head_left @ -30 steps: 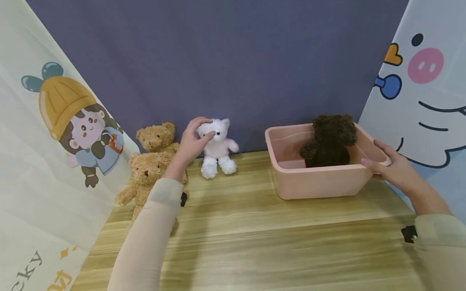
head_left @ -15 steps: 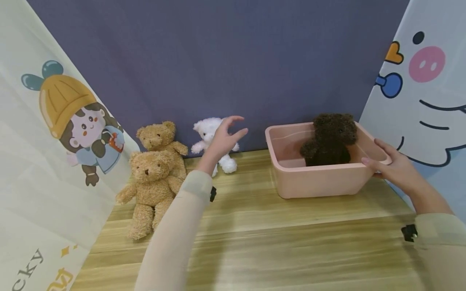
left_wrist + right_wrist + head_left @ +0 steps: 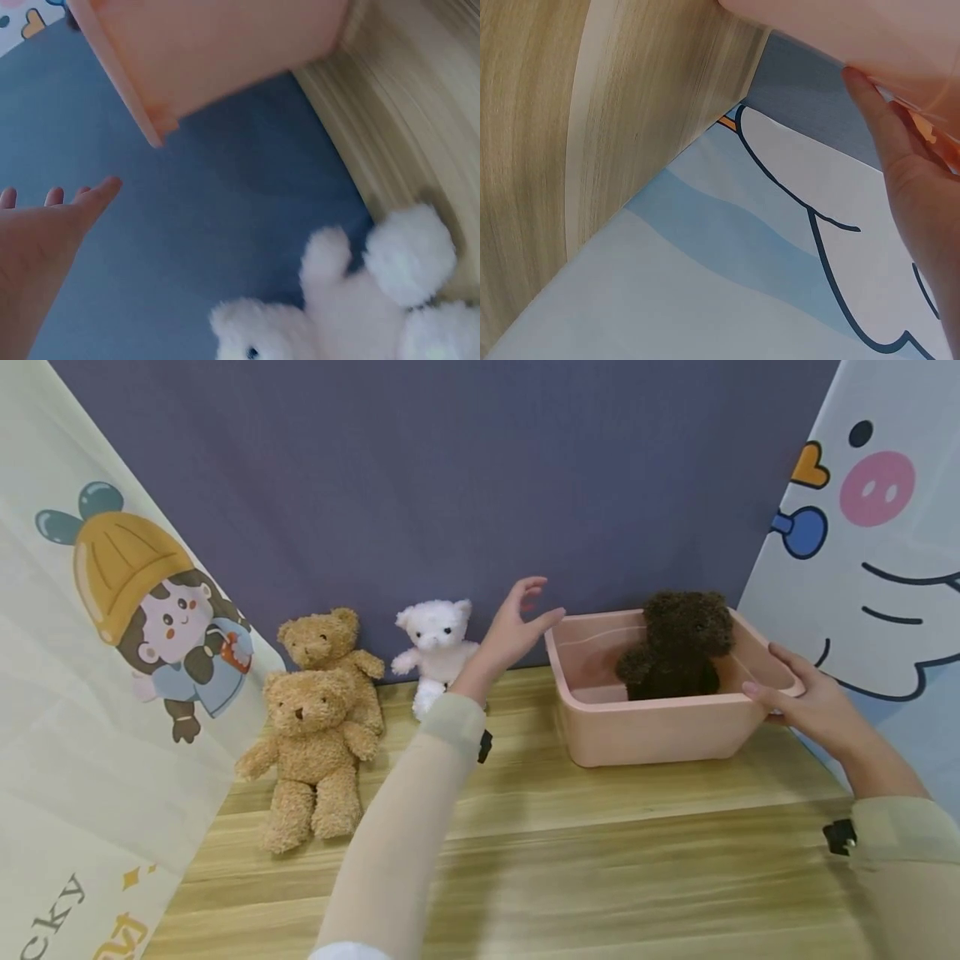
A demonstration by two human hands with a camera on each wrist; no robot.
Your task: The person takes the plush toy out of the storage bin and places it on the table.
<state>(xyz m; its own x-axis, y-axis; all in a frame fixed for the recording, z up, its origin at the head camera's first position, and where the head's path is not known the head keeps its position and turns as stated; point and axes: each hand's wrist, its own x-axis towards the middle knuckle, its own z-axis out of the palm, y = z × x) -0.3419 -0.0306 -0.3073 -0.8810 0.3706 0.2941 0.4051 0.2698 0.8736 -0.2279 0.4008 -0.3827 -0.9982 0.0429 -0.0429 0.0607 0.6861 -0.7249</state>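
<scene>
My right hand grips the right end of a pink plastic bin, thumb on the near side of the rim; the right wrist view shows its fingers against the bin's end. A dark brown teddy bear sits inside the bin, its head and shoulders above the rim. Holding nothing, my left hand is raised just left of the bin, fingers spread and thumb pointing at the bin's left rim. Behind the left forearm sits a white plush bear, partly hidden; its head and legs also show in the left wrist view.
Two light brown teddy bears sit at the left, the front bear overlapping the back bear. A wood-grain tabletop lies under everything. Behind stands a dark blue-grey cloth backdrop, with printed panels on both sides.
My left hand has moved right, from in front of the white bear to beside the bin's left end, uncovering the bears. The right hand and the bin have stayed in place.
</scene>
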